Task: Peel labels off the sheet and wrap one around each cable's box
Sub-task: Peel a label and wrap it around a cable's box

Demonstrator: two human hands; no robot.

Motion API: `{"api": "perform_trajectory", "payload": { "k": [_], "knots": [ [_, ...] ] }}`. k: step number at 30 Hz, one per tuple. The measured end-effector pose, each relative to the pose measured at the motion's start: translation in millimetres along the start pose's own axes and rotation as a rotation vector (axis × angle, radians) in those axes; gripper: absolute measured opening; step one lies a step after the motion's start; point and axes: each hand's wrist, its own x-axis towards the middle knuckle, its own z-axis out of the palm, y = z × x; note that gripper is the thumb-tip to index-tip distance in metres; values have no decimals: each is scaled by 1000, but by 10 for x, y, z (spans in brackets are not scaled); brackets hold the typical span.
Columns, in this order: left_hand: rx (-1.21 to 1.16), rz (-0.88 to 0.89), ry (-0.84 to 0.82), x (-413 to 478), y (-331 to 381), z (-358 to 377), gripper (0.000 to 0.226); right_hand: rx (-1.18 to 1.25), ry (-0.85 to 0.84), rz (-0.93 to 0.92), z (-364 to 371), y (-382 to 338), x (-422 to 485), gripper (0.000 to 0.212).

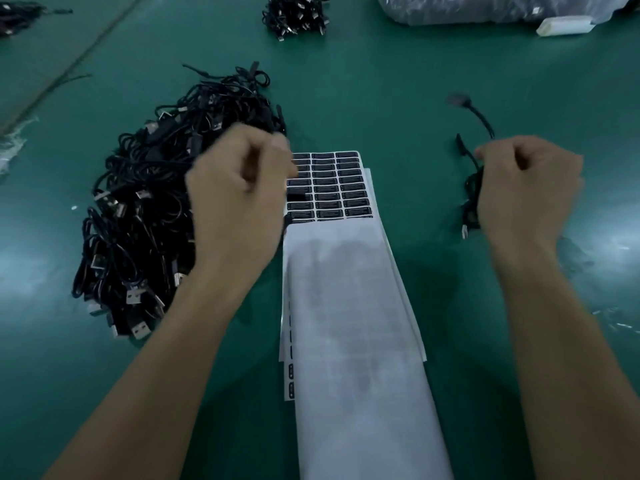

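A white label sheet (349, 271) lies lengthwise in the middle of the green table, with rows of black labels (332, 183) left at its far end. A big heap of black USB cables (145, 209) sits to its left. My left hand (239, 188) hovers blurred over the sheet's left edge and the heap, its fingers curled; whether it holds anything I cannot tell. My right hand (526, 188) is to the right of the sheet, closed on a black cable (472, 188) whose ends stick out above and below the fist.
A second bundle of black cables (294, 13) lies at the far middle, more cables (17, 15) at the far left. A plastic bag (485, 6) and a white box (564, 26) sit at the far right. More sheets (289, 375) lie under the top one.
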Motion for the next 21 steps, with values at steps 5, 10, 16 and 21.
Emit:
{"api": "perform_trajectory", "payload": {
  "k": [5, 10, 16, 21],
  "knots": [
    [533, 48, -459, -124, 19, 22, 30, -87, 39, 116, -24, 78, 134, 40],
    [863, 86, -682, -139, -40, 55, 85, -67, 83, 60, 70, 106, 110, 33],
    [817, 72, -675, -135, -99, 64, 65, -261, 18, -252, 40, -3, -35, 30],
    [774, 64, -668, -138, -128, 67, 68, -251, -258, -264, 57, -206, -321, 26]
  ]
}}
